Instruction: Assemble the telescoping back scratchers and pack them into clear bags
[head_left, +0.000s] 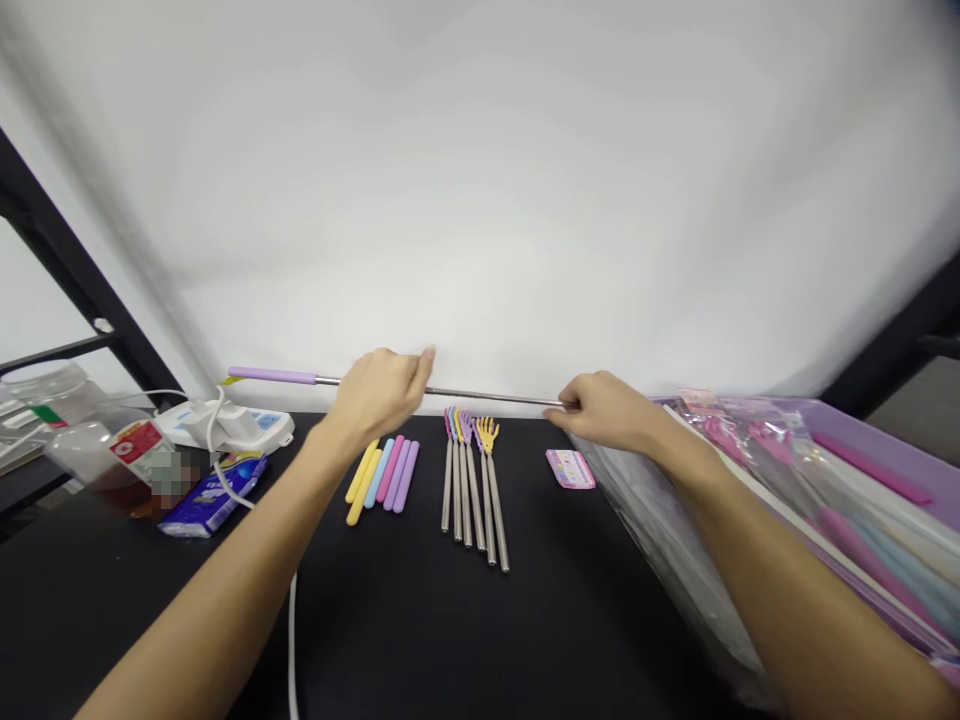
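A telescopic back scratcher (487, 396) is pulled out long and held level above the back of the table. Its purple handle (271, 375) sticks out to the left. My left hand (385, 388) is closed round the metal rod near that handle. At the rod's other end, my right hand (606, 408) is closed, hiding the tip. Below lie several back scratchers (472, 500) without handles, their coloured claws (469, 428) toward the wall. Loose handles (384, 475) in yellow, blue, pink and purple lie left of them. A small pink card (570, 469) rests below my right hand.
A purple bin (832, 415) with bagged back scratchers stands on the right, clear plastic bags (652, 530) beside it. On the left are a power strip (232, 425), a blue tissue pack (214, 495), a plastic jar (56, 395) and a white cable (292, 640). A white wall (495, 200) rises behind.
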